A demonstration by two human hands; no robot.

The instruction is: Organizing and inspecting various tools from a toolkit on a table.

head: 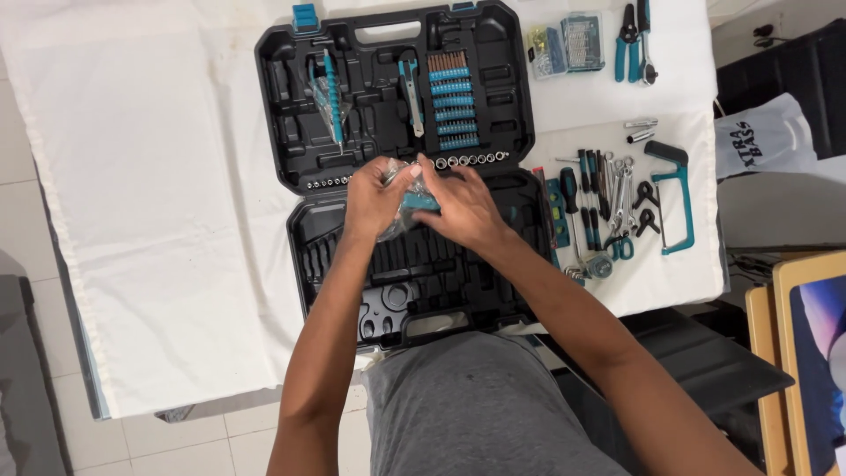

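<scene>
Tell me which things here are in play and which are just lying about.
In play:
left hand
right hand
teal tool in clear wrap
open tool case

Lying about:
hacksaw
pliers
wrenches
screwdrivers
bit box
white cloth

Home room used as makeshift workshop: white-cloth-covered bench [159,220] on pale tiled floor [26,220], open black plastic tool case [388,97], teal-handled hand tools [608,203] laid out beside it.
</scene>
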